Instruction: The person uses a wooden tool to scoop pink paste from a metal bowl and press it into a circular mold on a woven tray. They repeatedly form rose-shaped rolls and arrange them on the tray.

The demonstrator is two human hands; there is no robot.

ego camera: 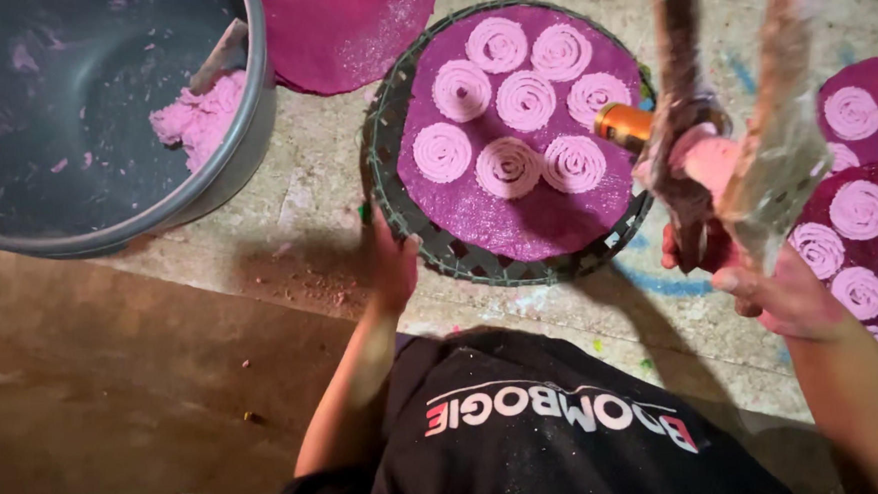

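The left hand [393,262] reaches forward, arm extended, fingers curled; the right hand [771,285] is raised, fingers closed in a grip.

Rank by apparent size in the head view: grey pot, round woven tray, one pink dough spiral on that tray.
1. Grey pot, cropped and perhaps nearer, so unsure against the tray.
2. Woven tray.
3. Pink dough spiral, clearly smallest.

No packages, labels, signs or screens show near either of the hands. The only lettering is a white and red print across the person's black shirt [558,416], below both hands.
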